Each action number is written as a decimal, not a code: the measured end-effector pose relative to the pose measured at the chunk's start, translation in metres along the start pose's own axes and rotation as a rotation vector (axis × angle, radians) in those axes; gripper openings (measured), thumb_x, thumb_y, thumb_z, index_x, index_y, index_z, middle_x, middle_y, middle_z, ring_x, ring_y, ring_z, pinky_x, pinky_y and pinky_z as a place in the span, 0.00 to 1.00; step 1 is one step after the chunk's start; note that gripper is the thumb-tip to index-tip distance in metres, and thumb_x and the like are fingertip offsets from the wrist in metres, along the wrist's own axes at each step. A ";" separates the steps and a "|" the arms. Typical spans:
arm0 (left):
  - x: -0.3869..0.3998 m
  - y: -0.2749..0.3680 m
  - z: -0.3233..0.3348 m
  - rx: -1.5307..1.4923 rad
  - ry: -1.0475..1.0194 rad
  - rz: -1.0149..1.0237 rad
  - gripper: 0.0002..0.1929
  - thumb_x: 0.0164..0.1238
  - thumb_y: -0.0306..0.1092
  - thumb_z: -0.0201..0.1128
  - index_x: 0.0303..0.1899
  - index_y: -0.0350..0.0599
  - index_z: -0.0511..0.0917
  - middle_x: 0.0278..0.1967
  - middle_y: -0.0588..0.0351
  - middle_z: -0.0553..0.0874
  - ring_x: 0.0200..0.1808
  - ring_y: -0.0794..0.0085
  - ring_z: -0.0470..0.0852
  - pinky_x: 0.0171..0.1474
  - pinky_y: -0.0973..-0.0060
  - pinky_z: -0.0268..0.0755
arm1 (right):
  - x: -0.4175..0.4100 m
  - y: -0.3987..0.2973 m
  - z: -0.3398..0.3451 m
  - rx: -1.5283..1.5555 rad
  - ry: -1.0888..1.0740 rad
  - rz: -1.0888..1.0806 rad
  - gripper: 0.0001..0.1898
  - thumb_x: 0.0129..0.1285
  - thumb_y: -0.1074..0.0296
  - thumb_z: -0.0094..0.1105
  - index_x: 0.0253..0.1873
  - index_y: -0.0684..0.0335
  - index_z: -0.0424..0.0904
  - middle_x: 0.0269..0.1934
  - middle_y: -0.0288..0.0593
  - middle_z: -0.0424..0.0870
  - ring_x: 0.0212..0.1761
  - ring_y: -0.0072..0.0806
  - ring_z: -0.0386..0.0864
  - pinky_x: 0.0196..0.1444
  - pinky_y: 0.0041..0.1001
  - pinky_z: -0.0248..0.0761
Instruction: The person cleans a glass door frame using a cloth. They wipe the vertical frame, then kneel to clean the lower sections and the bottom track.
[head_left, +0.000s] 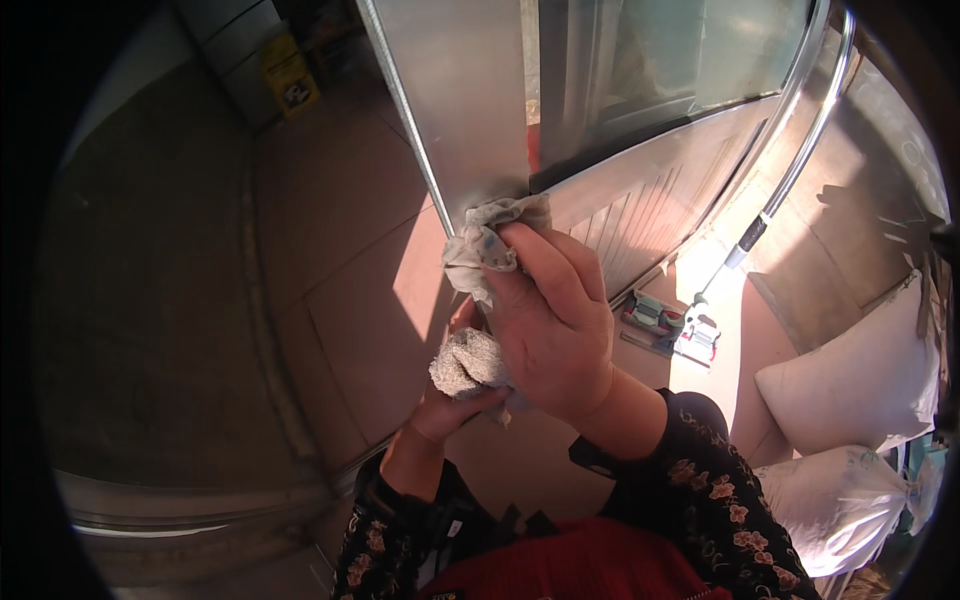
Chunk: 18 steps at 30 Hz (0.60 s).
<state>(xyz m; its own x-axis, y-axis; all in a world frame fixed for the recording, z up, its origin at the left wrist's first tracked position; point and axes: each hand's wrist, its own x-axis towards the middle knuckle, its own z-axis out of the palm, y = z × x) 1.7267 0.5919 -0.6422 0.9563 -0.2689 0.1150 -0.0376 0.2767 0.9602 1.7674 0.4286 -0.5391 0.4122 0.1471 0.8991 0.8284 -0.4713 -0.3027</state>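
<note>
My right hand grips a crumpled, thin, pale cloth and holds it against the edge of a metal door panel. Below it and a little to the left, my left hand is closed around a folded, rough-textured cloth, close to the same door edge. My right hand hides part of the left fingers and of the door edge. Right of the panel edge is a glass pane in a dark frame, above a ribbed lower panel.
A flat mop head rests on the tiled floor at right, with its metal pole rising from it. Stuffed white sacks lie at the far right. A yellow object stands at upper left.
</note>
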 end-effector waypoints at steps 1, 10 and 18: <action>-0.002 0.000 -0.002 -0.013 0.002 -0.060 0.48 0.54 0.25 0.74 0.75 0.42 0.53 0.70 0.54 0.66 0.71 0.67 0.64 0.71 0.67 0.60 | -0.001 -0.001 0.000 0.013 -0.090 -0.011 0.14 0.57 0.73 0.66 0.49 0.65 0.83 0.57 0.38 0.76 0.57 0.35 0.73 0.52 0.32 0.75; -0.004 0.003 0.002 -0.133 0.047 -0.086 0.33 0.50 0.24 0.73 0.60 0.42 0.69 0.49 0.62 0.76 0.52 0.75 0.75 0.55 0.74 0.70 | -0.005 0.005 -0.001 0.076 0.029 0.011 0.15 0.48 0.79 0.67 0.44 0.63 0.85 0.56 0.40 0.76 0.53 0.41 0.75 0.53 0.34 0.73; -0.006 0.002 -0.001 -0.247 0.173 0.006 0.26 0.39 0.34 0.69 0.46 0.41 0.74 0.42 0.58 0.78 0.45 0.71 0.77 0.52 0.75 0.68 | -0.097 0.054 0.024 0.002 -0.149 -0.046 0.13 0.48 0.76 0.66 0.41 0.58 0.81 0.51 0.39 0.76 0.54 0.40 0.74 0.53 0.34 0.74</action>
<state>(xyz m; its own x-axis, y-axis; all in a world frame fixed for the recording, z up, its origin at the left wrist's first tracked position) 1.7211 0.5949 -0.6417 0.9923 -0.1114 0.0548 0.0083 0.4995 0.8663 1.7814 0.4095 -0.6500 0.4252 0.2960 0.8553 0.8484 -0.4596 -0.2627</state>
